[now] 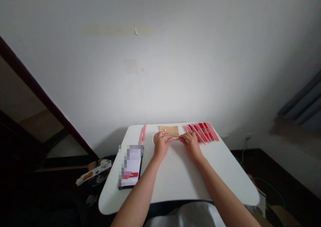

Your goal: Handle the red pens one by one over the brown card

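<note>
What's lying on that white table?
A phone, a slim pink item, a brown sheet and a row of pink and red pens. What the left hand, right hand and forearms cover is hidden.

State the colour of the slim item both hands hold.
Mostly pink; the slim item shows in the head view.

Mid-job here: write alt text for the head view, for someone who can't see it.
The left hand and right hand hold a slim pink stick crosswise between their fingertips, over a white table. Beyond them lies a tan sheet; a row of pink and red pen-like sticks lies right, a phone left.
</note>
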A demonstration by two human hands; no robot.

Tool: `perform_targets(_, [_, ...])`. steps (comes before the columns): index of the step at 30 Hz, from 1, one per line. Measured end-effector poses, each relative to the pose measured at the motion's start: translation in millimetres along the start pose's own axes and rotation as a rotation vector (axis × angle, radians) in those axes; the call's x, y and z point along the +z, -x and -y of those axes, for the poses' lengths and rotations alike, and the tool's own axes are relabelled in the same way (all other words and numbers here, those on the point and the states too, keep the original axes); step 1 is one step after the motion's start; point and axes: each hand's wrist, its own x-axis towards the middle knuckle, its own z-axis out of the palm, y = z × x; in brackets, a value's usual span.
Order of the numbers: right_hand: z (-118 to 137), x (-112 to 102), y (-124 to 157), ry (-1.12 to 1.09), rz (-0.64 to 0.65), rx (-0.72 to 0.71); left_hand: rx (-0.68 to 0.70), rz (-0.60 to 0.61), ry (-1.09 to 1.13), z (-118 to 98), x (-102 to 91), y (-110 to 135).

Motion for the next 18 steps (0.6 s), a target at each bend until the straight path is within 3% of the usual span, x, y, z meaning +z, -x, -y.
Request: perform_targets(18, [-3.6,1.6,0.9,0.005,-0.005,0.034,-0.065,-0.006,-0.069,-3.2,-7.7,-0.7])
